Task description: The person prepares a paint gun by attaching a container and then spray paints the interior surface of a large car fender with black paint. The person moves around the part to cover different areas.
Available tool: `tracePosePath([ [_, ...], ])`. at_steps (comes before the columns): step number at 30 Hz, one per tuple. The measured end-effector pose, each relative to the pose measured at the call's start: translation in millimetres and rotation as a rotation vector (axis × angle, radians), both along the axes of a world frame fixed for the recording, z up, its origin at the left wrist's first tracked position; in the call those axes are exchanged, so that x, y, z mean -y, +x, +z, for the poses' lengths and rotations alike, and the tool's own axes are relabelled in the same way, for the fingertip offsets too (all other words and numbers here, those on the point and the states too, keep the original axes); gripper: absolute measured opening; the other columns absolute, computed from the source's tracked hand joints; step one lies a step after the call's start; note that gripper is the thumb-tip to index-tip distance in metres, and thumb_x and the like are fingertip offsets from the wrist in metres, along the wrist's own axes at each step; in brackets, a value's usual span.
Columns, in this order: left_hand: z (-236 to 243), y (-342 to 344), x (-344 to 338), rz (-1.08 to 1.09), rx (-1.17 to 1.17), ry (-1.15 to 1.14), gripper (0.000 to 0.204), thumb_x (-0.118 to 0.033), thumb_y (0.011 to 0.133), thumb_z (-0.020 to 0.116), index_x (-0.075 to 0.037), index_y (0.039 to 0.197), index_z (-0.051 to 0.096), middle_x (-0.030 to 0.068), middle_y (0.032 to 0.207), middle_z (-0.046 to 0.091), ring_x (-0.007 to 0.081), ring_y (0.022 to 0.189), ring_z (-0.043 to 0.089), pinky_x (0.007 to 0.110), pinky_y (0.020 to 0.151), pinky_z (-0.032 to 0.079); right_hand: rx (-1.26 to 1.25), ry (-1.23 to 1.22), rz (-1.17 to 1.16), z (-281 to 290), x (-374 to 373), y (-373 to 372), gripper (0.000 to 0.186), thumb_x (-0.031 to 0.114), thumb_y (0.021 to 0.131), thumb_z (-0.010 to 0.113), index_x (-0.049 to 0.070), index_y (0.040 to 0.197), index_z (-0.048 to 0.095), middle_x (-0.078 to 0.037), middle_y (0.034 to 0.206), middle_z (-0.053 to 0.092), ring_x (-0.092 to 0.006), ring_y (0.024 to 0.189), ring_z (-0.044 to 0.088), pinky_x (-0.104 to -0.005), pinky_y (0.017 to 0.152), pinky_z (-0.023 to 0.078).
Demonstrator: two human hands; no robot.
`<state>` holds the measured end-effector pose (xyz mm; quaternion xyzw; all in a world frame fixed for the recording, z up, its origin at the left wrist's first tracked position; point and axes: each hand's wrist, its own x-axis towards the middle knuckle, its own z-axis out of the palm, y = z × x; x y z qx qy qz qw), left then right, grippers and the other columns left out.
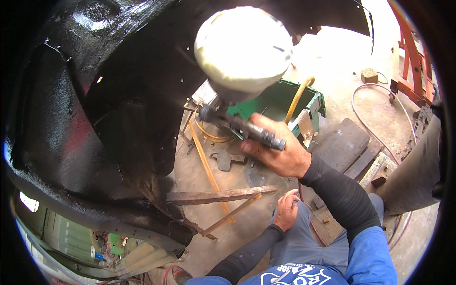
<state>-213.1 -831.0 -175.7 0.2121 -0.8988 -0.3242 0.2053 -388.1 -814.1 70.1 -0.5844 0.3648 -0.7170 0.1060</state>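
Observation:
My right hand (280, 149) is closed round a spray gun (242, 126) with a large white cup (244, 47) on top. The gun's nozzle end points left, toward a black-coated curved panel (142, 90) that looks wet and glossy in places. A gap separates the gun from that panel. Lower down, my left hand (287, 211) lies on my knee, fingers laid over the grey trousers, holding nothing.
Behind the gun stands a green bin (270, 97). Wooden strips (221, 194) and metal pieces (227, 159) lie on the concrete floor below. A hose (363, 121) curves at right, near a red metal frame (413, 57) and a grey cylinder (413, 166).

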Motion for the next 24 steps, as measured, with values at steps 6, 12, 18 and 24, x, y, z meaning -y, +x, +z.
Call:
tracePosePath([
  [6,1.2,1.4,-2.5,0.022,0.019,0.0,0.024,0.0,0.08,0.049,-0.004,0.103,0.056,0.0169,0.13,0.055,0.0335,0.123,0.049,0.042,0.105,0.034,0.035,-0.065,0.027,-1.3,-6.3,5.6,0.03,0.024,0.088,0.073,0.003,0.088,0.052,-0.01,0.067,0.054,-0.0203,0.057,0.053,-0.0357,0.055,0.043],
  [12,0.0,-0.4,0.3,-0.018,-0.023,-0.013,0.023,0.0,0.08,0.05,-0.005,0.102,0.055,0.0159,0.13,0.055,0.0337,0.121,0.05,0.042,0.104,0.035,0.316,-0.027,0.016,0.6,-24.6,-10.1,0.037,0.036,0.091,0.069,0.001,0.098,0.057,-0.002,0.075,0.052,-0.0105,0.068,0.047,-0.0285,0.061,0.042],
  [18,-4.3,-0.3,2.2,-0.023,-0.009,0.003,0.023,0.0,0.081,0.05,-0.005,0.103,0.055,0.0151,0.13,0.055,0.0333,0.122,0.051,0.042,0.104,0.035,0.494,-0.053,-0.102,-0.6,-38.3,-20.0,0.049,0.056,0.092,0.059,0.007,0.094,0.053,0.005,0.066,0.04,-0.0039,0.053,0.034,-0.0216,0.046,0.024],
  [24,-5.8,-1.4,2.6,-0.03,-0.01,-0.018,0.021,-0.001,0.082,0.051,-0.006,0.102,0.055,0.0157,0.131,0.055,0.0343,0.121,0.05,0.043,0.104,0.035,0.399,-0.063,-0.035,4.0,-52.5,-10.4,0.056,0.06,0.09,0.058,0.004,0.096,0.054,0.003,0.068,0.045,-0.0059,0.055,0.037,-0.023,0.048,0.028],
])
